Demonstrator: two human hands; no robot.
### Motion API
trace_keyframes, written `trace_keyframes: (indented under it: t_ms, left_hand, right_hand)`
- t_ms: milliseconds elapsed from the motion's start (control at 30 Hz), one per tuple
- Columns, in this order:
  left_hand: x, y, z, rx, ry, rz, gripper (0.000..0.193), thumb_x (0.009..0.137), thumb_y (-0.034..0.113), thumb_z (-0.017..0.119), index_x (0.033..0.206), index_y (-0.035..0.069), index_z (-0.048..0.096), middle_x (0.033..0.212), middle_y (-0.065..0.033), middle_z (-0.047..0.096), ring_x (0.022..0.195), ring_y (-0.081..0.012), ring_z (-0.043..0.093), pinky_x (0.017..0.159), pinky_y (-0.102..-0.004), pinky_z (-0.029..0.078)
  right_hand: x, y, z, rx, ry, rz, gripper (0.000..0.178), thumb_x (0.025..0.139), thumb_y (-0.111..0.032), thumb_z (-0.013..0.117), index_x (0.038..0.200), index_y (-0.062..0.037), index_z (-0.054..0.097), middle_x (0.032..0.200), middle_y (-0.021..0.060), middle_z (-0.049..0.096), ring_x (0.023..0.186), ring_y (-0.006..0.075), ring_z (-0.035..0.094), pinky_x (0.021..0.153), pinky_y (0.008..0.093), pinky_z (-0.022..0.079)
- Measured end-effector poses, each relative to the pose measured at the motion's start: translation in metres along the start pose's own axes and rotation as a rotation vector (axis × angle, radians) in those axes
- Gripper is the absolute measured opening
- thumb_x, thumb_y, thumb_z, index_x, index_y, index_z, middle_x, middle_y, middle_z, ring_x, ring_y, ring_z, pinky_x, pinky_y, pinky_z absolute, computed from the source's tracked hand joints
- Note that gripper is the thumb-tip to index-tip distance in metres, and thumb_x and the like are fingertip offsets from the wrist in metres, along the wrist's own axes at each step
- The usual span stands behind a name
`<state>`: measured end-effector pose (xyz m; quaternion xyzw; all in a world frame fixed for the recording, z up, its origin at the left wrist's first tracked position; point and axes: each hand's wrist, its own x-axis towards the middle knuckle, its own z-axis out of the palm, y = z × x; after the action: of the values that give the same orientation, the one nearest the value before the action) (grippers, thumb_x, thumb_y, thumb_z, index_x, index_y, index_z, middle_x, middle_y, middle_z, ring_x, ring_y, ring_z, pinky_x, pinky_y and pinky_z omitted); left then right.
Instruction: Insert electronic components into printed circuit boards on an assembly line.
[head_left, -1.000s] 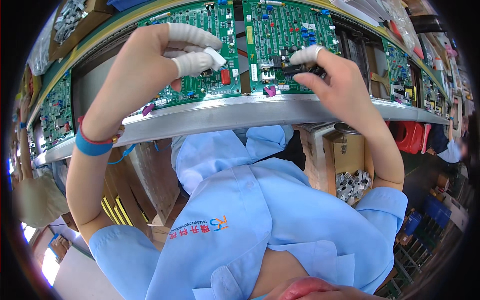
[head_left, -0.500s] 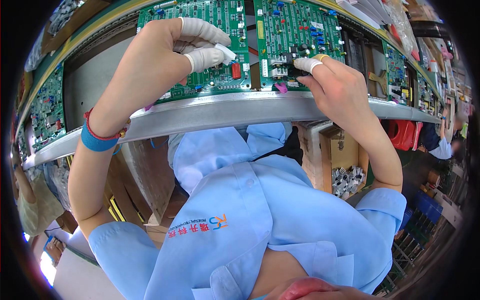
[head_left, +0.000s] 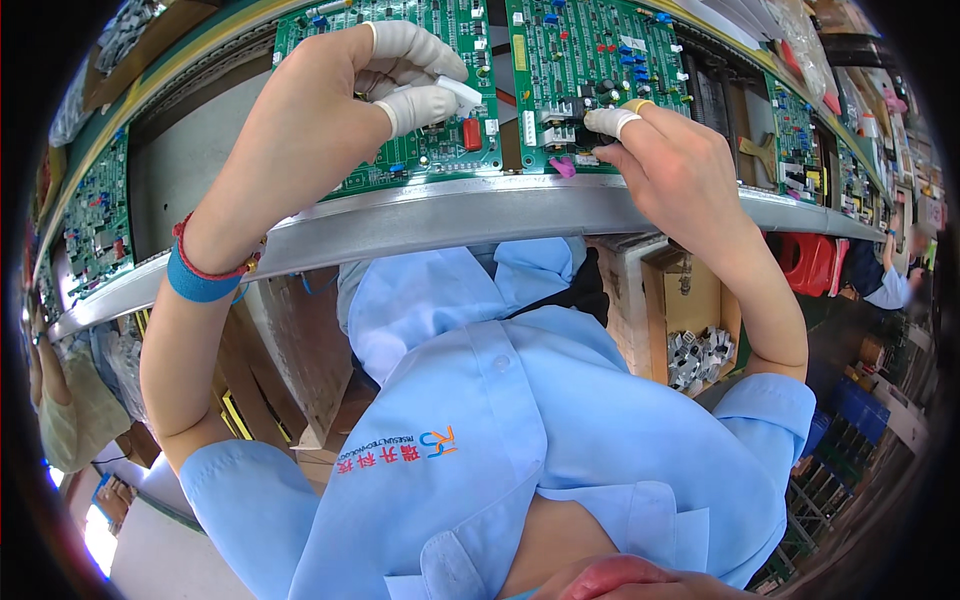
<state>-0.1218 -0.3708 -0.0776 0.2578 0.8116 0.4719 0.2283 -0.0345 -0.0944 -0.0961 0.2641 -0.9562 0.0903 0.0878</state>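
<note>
Over circuit boards, left fingers (curled) pinch a white block.

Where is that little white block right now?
In the head view, near the top, just left of centre, the white block is held in the left hand, above the red component on a green circuit board.

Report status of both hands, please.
Left hand pinching small white rectangular block above green circuit board. Right hand at neighbouring green circuit board; grip hidden.
</note>
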Motion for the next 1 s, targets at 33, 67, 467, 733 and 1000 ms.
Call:
trace_keyframes:
  t_ms: [33,67,467,733,1000]
  left_hand:
    - [0.0,0.001,0.001,-0.007,0.003,-0.003,0.025,0.09,0.015,0.071,0.111,0.002,0.068,0.098,-0.0029,0.071,0.089,-0.0083,0.064,0.076,-0.0229,0.049]
    - [0.0,0.002,0.002,-0.016,0.005,-0.007,0.025,0.09,0.015,0.071,0.111,0.002,0.068,0.097,-0.0032,0.071,0.09,-0.0095,0.064,0.083,-0.0247,0.05]
    - [0.001,-0.017,0.0,-0.006,0.016,0.047,0.021,0.091,0.013,0.07,0.108,0.002,0.067,0.097,-0.004,0.069,0.092,-0.0104,0.063,0.087,-0.0254,0.049]
    - [0.001,0.008,0.001,-0.072,0.035,-0.131,0.02,0.09,0.014,0.071,0.104,0.0,0.067,0.092,-0.0043,0.069,0.084,-0.0083,0.063,0.077,-0.0215,0.05]
    - [0.002,0.024,-0.001,0.0,0.038,-0.359,0.024,0.089,0.018,0.074,0.101,-0.001,0.066,0.085,-0.002,0.067,0.072,-0.0047,0.059,0.063,-0.0191,0.048]
  right_hand:
    - [-0.001,-0.001,-0.001,-0.012,0.01,0.003,0.016,0.08,-0.012,0.072,0.09,-0.004,0.063,0.078,0.0079,0.06,0.071,0.0268,0.064,0.058,0.0366,0.05]
    - [-0.003,-0.002,-0.001,-0.024,0.018,0.005,0.016,0.08,-0.012,0.072,0.09,-0.0039,0.064,0.078,0.0079,0.06,0.071,0.0269,0.064,0.058,0.0365,0.05]
    - [-0.004,-0.002,-0.006,0.006,-0.004,0.036,0.017,0.078,-0.012,0.073,0.091,-0.0042,0.065,0.079,0.0084,0.061,0.071,0.0279,0.064,0.06,0.0375,0.051]
    - [-0.005,0.016,-0.002,0.434,-0.036,0.363,0.023,0.082,-0.012,0.072,0.103,-0.0045,0.071,0.085,0.0132,0.068,0.072,0.0296,0.066,0.065,0.0346,0.051]
    - [-0.007,0.007,0.001,0.118,0.072,0.099,0.022,0.081,-0.013,0.073,0.101,-0.006,0.07,0.083,0.0094,0.066,0.071,0.0292,0.065,0.063,0.0356,0.051]
